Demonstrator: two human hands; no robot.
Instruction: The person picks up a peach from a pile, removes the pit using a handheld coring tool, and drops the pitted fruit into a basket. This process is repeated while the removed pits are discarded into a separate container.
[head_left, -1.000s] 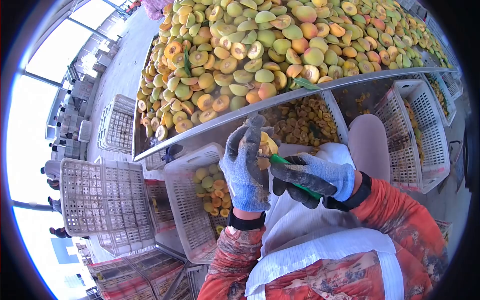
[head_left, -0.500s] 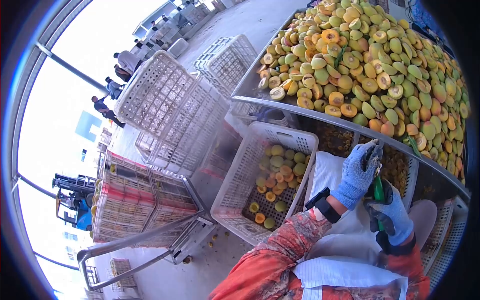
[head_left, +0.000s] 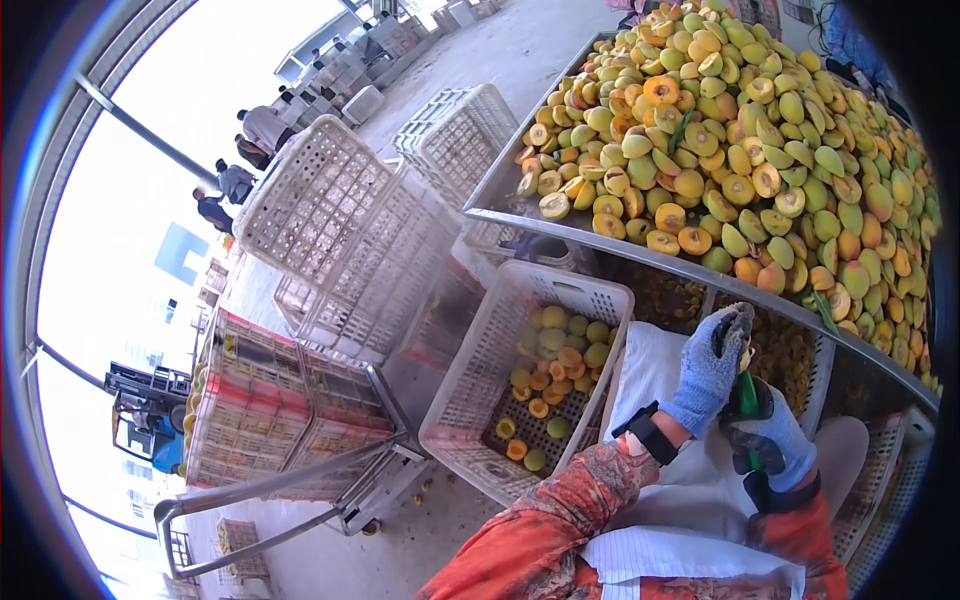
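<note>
My left hand [head_left: 708,362], in a blue and dark grey glove, is closed with its fingers curled, above my lap. A small yellow part of an apricot [head_left: 747,357] shows at its fingertips; the rest is hidden by the glove. Just below and to the right, my right hand [head_left: 775,440], gloved alike, is wrapped round the green handle of a tool [head_left: 747,395]. The tool's upper end meets the fruit at the left fingers, and its working tip is too small to make out. A white apron [head_left: 675,500] covers my lap.
A metal table [head_left: 600,238] heaped with halved apricots [head_left: 740,150] stands ahead. Left of my knees is a white crate [head_left: 455,440] partly filled with apricots. Stacked crates [head_left: 330,230], a metal-framed trolley [head_left: 270,470] and a forklift [head_left: 150,415] stand farther left. Several people are in the distance.
Both hands have shifted slightly left and down, with the left fingers curling lower over the tool's tip. The camera view has tilted a little. Crates and the fruit heap look unchanged.
</note>
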